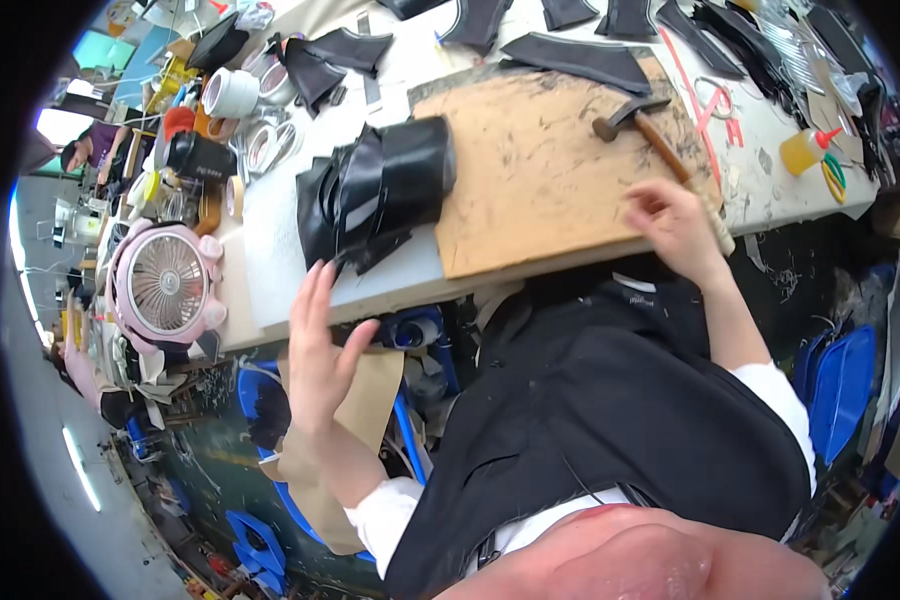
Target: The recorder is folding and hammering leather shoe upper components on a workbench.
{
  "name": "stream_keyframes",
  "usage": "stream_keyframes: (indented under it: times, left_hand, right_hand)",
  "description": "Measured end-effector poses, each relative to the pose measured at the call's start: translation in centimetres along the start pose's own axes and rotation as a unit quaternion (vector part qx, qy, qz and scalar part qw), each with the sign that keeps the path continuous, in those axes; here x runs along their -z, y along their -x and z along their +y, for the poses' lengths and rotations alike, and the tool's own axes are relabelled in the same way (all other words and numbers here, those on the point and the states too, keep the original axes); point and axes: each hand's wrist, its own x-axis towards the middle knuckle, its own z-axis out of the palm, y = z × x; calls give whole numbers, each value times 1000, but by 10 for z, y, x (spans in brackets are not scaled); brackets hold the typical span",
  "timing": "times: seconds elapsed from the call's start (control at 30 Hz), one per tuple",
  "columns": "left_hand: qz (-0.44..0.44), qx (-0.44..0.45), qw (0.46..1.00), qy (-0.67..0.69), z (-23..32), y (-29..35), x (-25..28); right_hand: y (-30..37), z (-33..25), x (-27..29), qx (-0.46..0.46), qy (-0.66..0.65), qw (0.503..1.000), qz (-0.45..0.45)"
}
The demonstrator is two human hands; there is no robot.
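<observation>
My left hand (320, 360) is open in front of the table's edge, its fingers stretched and its thumb apart. Just beyond its fingertips lies a stack of glossy black leather-like pieces (385, 185), partly on a pale sheet (270, 245) and against the board. Over the front right part of the tan board (530, 170) I hold my right hand (675, 225), fingers curled in toward the thumb. Whether anything is between those fingers is too small to make out. Beyond it a hammer (660, 140) with a wooden handle rests on the board.
Cut black pieces (575, 62) lie along the far side. At the right are a yellow bottle with red tip (802, 152) and scissors (712, 98). A pink fan (168, 282) and white tape rolls (232, 93) stand left. Blue bins (840, 390) flank the table below.
</observation>
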Motion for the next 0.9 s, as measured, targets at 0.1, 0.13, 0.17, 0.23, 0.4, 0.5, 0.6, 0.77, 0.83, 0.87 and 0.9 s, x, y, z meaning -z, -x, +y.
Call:
stream_keyframes:
  times: [0.1, 0.13, 0.17, 0.23, 0.4, 0.5, 0.6, 0.77, 0.83, 0.87, 0.9]
  left_hand:
    - [-56, -109, 992, 0, 58, -78, 1]
    - [-77, -127, 989, -2, 73, -103, -4]
    - [-90, -146, 985, -29, 83, -129, -10]
    - [-134, -167, 976, -27, 98, -179, -25]
    - [-214, -187, 958, -26, 113, -283, -82]
    - [-152, -209, 966, -7, 131, -329, -129]
    - [-158, -164, 974, 7, 186, -372, -178]
    - [-110, -127, 983, -79, 235, -392, -229]
    - [-107, -104, 979, -138, 236, -395, -234]
    - [-86, -107, 979, -148, 230, -394, -234]
    - [-64, -109, 984, -127, 223, -391, -228]
  right_hand:
    - [-7, 40, 38, 53, 283, 947, 142]
    - [-7, 57, 41, 58, 331, 930, 147]
    - [-8, 67, 45, 37, 300, 947, 112]
    - [-9, 74, 56, 4, 282, 956, 79]
    - [-16, 83, 115, -47, 193, 980, 7]
    - [-17, 90, 142, -71, 169, 982, -37]
    - [-23, 116, 160, -73, 180, 979, -66]
    - [-41, 108, 163, -97, 142, 978, -117]
    - [-47, 109, 167, -79, 138, 980, -116]
    - [-50, 109, 169, -81, 138, 980, -119]
    - [-55, 107, 170, -69, 153, 982, -82]
